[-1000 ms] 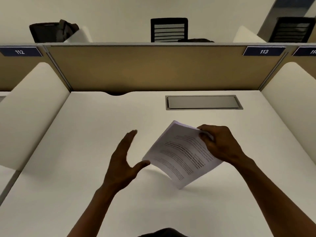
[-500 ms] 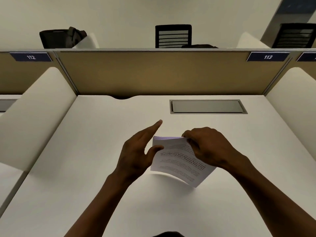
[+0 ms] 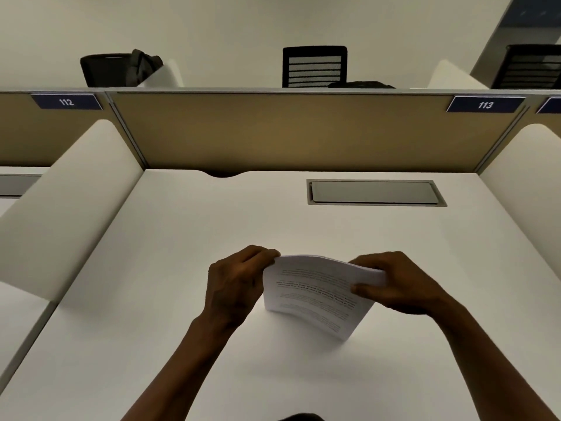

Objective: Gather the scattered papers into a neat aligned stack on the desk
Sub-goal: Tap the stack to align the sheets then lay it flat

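Observation:
A sheaf of white printed papers (image 3: pixel 315 294) stands nearly upright on its lower edge on the white desk (image 3: pixel 182 238), bowed slightly toward me, text side facing me. My left hand (image 3: pixel 235 282) grips its left edge, fingers curled over the top corner. My right hand (image 3: pixel 397 284) clamps the right edge, thumb on the front, fingers behind. The sheaf's lower right corner rests lowest on the desk. No loose sheets lie elsewhere on the desk.
A grey cable flap (image 3: pixel 375 192) is set into the desk at the back right. A tan partition (image 3: pixel 288 132) closes the far side, and white dividers (image 3: pixel 69 202) rise at left and right. Black chairs (image 3: pixel 314 66) stand beyond the partition.
My left hand went from open beside the papers to gripping their left edge. The sheaf turned from a tilted one-handed hold to standing on the desk between both hands.

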Demonstrator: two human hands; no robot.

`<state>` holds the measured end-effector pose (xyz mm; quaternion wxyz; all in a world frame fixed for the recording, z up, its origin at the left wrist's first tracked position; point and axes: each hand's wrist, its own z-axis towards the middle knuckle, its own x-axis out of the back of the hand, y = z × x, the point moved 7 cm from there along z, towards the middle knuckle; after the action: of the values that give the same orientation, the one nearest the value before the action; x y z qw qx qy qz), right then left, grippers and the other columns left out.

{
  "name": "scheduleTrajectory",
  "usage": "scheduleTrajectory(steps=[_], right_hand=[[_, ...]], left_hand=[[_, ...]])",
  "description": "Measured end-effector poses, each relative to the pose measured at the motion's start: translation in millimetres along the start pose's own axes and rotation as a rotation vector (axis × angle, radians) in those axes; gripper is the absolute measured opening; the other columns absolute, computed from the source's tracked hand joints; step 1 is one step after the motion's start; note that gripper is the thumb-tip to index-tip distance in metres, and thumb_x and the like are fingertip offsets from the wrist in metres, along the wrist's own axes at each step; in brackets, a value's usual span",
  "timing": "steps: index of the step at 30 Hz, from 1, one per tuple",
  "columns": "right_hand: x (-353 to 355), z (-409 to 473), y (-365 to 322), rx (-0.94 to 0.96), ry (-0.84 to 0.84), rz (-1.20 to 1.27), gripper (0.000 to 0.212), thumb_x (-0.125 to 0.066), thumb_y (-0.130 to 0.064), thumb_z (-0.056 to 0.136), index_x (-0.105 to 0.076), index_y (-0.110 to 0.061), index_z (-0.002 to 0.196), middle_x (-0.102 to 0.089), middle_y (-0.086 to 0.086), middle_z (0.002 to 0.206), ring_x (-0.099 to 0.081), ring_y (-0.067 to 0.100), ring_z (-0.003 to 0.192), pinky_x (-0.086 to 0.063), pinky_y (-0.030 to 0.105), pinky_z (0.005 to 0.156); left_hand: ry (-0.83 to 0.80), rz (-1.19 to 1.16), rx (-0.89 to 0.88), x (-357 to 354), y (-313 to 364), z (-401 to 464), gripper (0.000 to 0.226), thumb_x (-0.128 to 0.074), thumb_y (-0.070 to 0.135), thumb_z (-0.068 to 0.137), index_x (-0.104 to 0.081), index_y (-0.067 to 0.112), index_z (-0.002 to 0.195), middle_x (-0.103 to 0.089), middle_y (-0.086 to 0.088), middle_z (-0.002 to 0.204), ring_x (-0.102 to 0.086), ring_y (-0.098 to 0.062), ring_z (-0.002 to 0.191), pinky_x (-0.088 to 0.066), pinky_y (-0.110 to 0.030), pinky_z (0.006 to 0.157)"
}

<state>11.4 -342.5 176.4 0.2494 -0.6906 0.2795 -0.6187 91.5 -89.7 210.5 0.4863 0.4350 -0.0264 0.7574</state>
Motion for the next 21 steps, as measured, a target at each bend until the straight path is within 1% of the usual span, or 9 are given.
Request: scheduleTrajectory(steps=[2,4,7,9,10,13,16,18,21], right_hand=[[-4,-8,10,0.01,0.082,0.133,0.017,-0.076,-0.02,0.085,-0.077,-0.032,0.097,-0.075,-0.016,0.087,-0.068,0.008,0.078,-0.053,0.022,0.063],[-7,-13,16,0.018,0.198,0.204,0.016,-0.076,-0.015,0.085,-0.078,-0.029,0.092,-0.075,-0.012,0.083,-0.067,0.011,0.075,-0.054,0.025,0.063],[-6,-18,18,0.023,0.351,0.222,0.02,-0.077,-0.013,0.084,-0.077,-0.033,0.09,-0.075,-0.017,0.083,-0.069,0.01,0.076,-0.054,0.023,0.063],[-5,-21,15,0.056,0.414,0.223,0.022,-0.076,-0.011,0.085,-0.078,-0.032,0.093,-0.075,-0.021,0.087,-0.07,0.007,0.078,-0.052,0.016,0.064],[-4,-22,13,0.073,0.444,0.23,0.022,-0.076,-0.01,0.085,-0.077,-0.031,0.093,-0.075,-0.022,0.087,-0.069,0.005,0.079,-0.05,0.012,0.064],[-5,-22,10,0.09,0.5,0.263,0.027,-0.075,-0.01,0.085,-0.075,-0.037,0.089,-0.074,-0.023,0.085,-0.067,0.001,0.076,-0.045,0.006,0.064],[-13,-20,13,0.057,0.52,0.323,0.032,-0.074,-0.009,0.087,-0.073,-0.041,0.09,-0.074,-0.02,0.082,-0.066,0.002,0.074,-0.046,0.009,0.065],[-14,-19,13,0.065,0.549,0.326,0.03,-0.074,-0.011,0.087,-0.073,-0.041,0.092,-0.074,-0.018,0.083,-0.067,0.005,0.075,-0.048,0.012,0.065],[-11,-21,10,0.102,0.59,0.308,0.032,-0.074,-0.012,0.087,-0.073,-0.043,0.094,-0.075,-0.02,0.087,-0.068,0.004,0.078,-0.048,0.009,0.067]], left_hand=[[0.006,0.001,-0.015,-1,1,-2,0.024,-0.054,0.015,0.09,-0.076,0.021,0.097,-0.077,0.007,0.091,-0.071,-0.016,0.075,-0.059,-0.033,0.067],[0.022,0.019,-0.032,-1,2,-2,0.025,-0.053,0.015,0.091,-0.078,0.015,0.095,-0.078,0.004,0.089,-0.068,-0.015,0.082,-0.057,-0.033,0.082],[0.039,-0.042,0.036,0,-6,-1,0.021,-0.061,0.003,0.089,-0.079,0.011,0.094,-0.077,0.001,0.089,-0.07,-0.017,0.08,-0.053,-0.022,0.07],[0.046,-0.111,0.066,1,-9,-1,0.024,-0.066,-0.007,0.085,-0.078,0.011,0.096,-0.076,0.003,0.09,-0.068,-0.008,0.081,-0.045,-0.006,0.071],[0.049,-0.156,0.082,3,-12,-1,0.027,-0.067,-0.009,0.084,-0.079,0.011,0.096,-0.076,0.005,0.091,-0.067,-0.004,0.084,-0.043,-0.003,0.073],[-0.003,-0.383,0.263,-1,-29,-1,0.033,-0.07,-0.009,0.084,-0.079,0.021,0.095,-0.076,0.015,0.092,-0.069,-0.003,0.09,-0.05,-0.009,0.07],[-0.047,-0.56,0.5,-15,-46,-7,0.029,-0.076,0.001,0.086,-0.077,0.03,0.09,-0.077,0.015,0.09,-0.069,-0.004,0.083,-0.058,-0.022,0.068],[-0.032,-0.633,0.551,-18,-51,-11,0.029,-0.077,0.002,0.085,-0.077,0.031,0.088,-0.078,0.012,0.088,-0.069,-0.003,0.081,-0.057,-0.02,0.069],[-0.013,-0.67,0.543,-16,-55,-16,0.028,-0.077,0.003,0.085,-0.078,0.03,0.092,-0.078,0.009,0.092,-0.071,-0.006,0.083,-0.056,-0.017,0.07]])
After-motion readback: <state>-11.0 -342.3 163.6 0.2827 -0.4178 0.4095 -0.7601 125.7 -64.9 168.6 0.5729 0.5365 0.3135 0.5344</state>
